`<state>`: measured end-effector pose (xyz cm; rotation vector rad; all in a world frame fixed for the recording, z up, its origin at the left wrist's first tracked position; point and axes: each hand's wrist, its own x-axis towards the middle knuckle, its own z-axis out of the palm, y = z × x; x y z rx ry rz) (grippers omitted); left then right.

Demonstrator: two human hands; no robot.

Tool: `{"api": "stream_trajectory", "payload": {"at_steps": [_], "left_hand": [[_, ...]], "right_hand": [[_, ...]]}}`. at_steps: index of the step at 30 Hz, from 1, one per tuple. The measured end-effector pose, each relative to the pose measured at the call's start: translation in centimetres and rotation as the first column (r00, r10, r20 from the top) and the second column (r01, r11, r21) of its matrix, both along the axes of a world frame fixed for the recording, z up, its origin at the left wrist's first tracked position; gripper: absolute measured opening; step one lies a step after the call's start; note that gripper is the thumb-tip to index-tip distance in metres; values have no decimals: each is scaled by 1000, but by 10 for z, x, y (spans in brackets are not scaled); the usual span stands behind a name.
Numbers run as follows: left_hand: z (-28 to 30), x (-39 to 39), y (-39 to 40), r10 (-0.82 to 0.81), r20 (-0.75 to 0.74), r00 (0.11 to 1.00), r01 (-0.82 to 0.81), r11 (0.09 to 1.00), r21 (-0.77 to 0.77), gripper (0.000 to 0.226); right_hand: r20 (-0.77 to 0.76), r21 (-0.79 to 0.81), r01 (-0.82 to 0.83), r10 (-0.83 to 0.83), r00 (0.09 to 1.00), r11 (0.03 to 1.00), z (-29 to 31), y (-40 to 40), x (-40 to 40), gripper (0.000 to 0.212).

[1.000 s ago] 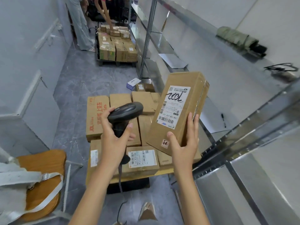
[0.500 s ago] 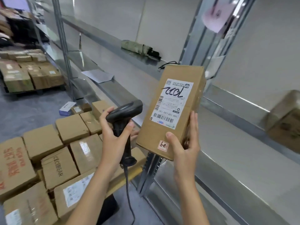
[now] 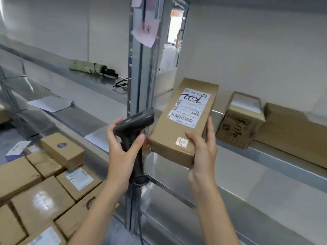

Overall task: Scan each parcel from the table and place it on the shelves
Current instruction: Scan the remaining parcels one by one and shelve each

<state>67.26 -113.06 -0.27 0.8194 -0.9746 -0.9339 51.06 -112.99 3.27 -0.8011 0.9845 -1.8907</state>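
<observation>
My right hand [image 3: 201, 156] grips the near end of a long brown cardboard parcel [image 3: 169, 131], its white label with a handwritten number facing up. The parcel's far end reaches over the front edge of a metal shelf [image 3: 283, 161]. My left hand [image 3: 122, 152] holds a black barcode scanner [image 3: 134, 124] by its handle, its head right beside the parcel's left side. Several more brown parcels [image 3: 42, 197] lie on the table at lower left.
A steel shelf upright [image 3: 141, 71] with a pink note stands just behind the scanner. Two boxes [image 3: 238, 121] sit on the shelf to the right of the parcel. A folded umbrella [image 3: 92, 68], a cable and a sheet of paper lie on shelves at left.
The view has swung right from the table toward the shelves. The parcel has tilted flatter and moved forward over the shelf edge; the scanner stays beside it.
</observation>
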Motion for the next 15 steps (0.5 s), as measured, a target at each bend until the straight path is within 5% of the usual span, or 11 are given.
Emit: {"api": "stream_trajectory", "payload": {"at_steps": [4,8,12,15], "left_hand": [[5,-27,-8,-16,-74,997,16,1000,0,59],[15,-45,-17,-38,-106,994,34,998,-45,62],[25,-63,-30,-79,-67,995,73,994,-81,61],[33,-84,-39,-113,-48,992,107,987,-117,58]], "right_hand": [[-10,47,-9,9,1000,999,9,-2,-18,74],[-340,142,-52,98,935,989,6,3,-32,109],[-732,-88,253,-234,640,964,-8,4,-33,102],[-840,-365,387,-479,256,847,-14,-8,-38,80]]}}
